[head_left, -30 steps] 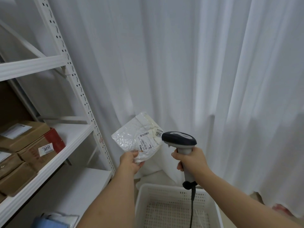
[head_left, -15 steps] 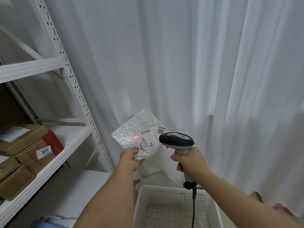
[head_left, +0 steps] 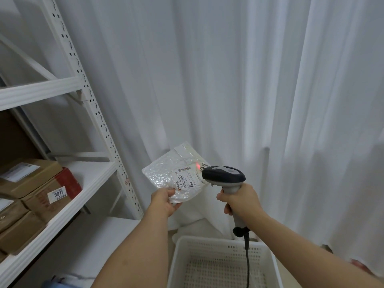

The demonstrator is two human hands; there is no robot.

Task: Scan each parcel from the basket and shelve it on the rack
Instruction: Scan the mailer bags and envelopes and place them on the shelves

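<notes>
White curtain (head_left: 228, 80) behind; our left hand (head_left: 164, 201) pinches the parcel (head_left: 166, 175), right hand (head_left: 241, 201) grips the scanner (head_left: 223, 176). We'd nudge the red dot (head_left: 197, 166) onto the barcode (head_left: 184, 169).

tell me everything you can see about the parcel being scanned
The parcel is a flat, silvery-white bubble mailer, crinkled, with clear tape across its top flap. A white printed label with barcodes covers its right half. The left hand pinches its bottom edge, holding it up and tilted. A red scanner dot sits on the label, by the scanner.
</notes>
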